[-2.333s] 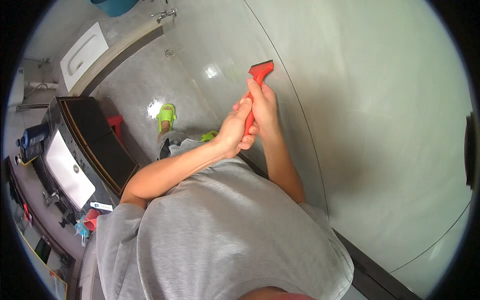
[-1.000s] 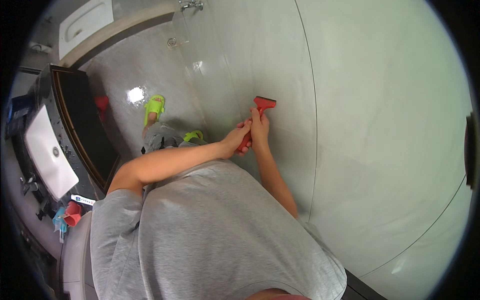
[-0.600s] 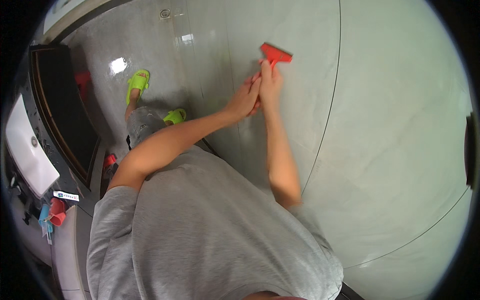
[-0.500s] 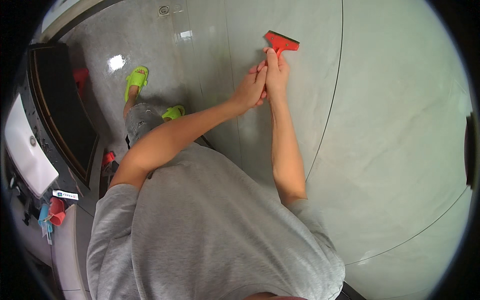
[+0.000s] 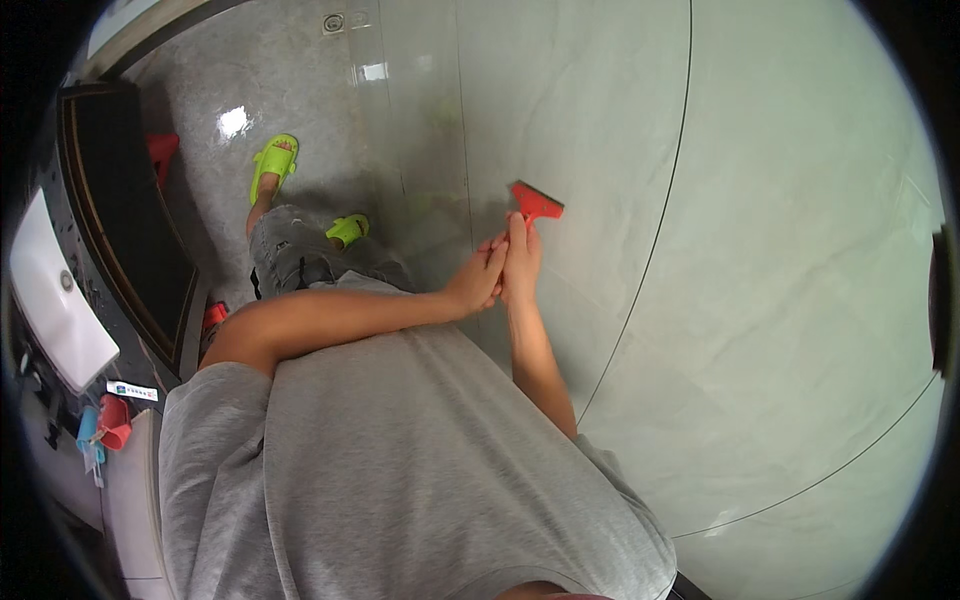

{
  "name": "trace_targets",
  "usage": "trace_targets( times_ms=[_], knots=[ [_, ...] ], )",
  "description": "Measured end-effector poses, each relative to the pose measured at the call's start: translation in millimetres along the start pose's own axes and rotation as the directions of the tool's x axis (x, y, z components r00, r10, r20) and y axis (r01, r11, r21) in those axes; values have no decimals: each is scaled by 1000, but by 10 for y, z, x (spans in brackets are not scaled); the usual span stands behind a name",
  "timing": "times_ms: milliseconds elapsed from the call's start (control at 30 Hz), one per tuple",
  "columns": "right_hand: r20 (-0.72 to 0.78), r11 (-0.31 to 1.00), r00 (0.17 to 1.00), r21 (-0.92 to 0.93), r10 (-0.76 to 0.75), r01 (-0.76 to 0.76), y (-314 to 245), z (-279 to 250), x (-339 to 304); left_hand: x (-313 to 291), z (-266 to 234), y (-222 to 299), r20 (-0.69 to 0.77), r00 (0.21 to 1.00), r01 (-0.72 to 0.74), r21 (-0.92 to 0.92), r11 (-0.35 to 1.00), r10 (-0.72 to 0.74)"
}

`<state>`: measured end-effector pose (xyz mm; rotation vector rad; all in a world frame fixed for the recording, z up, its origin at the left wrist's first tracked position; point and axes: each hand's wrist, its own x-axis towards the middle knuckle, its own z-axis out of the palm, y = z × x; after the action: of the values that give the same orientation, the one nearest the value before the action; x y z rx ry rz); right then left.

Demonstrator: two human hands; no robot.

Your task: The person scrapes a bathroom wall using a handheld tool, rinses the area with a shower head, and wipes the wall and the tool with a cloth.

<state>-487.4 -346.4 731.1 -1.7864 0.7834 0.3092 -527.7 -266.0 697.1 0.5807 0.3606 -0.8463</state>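
Note:
A red scraper (image 5: 538, 200) with a wide, flat head and a dark edge is held out in front of my body, its head pointing up and away. My right hand (image 5: 522, 264) is wrapped round its handle, thumb stretched along it toward the head. Pressed against the right hand from the left is my left hand (image 5: 474, 282), its fingers closed about the lower handle, most of which the hands hide. The scraper head lies at the pale tiled wall (image 5: 780, 260); whether its edge touches the tile I cannot tell.
To the left are a dark cabinet (image 5: 130, 210) and a white washbasin (image 5: 60, 300). A tube (image 5: 132, 390), a red cup (image 5: 114, 424) and a blue cup (image 5: 88, 430) sit near the basin. My feet wear green slippers (image 5: 272, 165) on the grey floor, with a drain (image 5: 333, 23) farther off.
Both hands have drawn the scraper back toward my body and slightly left along the wall. The left elbow has moved out a little; the grip looks the same.

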Motion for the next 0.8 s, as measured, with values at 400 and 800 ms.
trace_targets(
  times_ms=[400, 800],
  knots=[
    [193, 984, 977, -136, -91, 118, -1226, 863, 968, 529, -171, 1480, -84, 987, -150, -165, 975, 137],
    [204, 934, 912, 83, -357, 347, -792, 657, -118, -120, -435, 729, 100, 782, -569, 517, 640, 615]
  ],
)
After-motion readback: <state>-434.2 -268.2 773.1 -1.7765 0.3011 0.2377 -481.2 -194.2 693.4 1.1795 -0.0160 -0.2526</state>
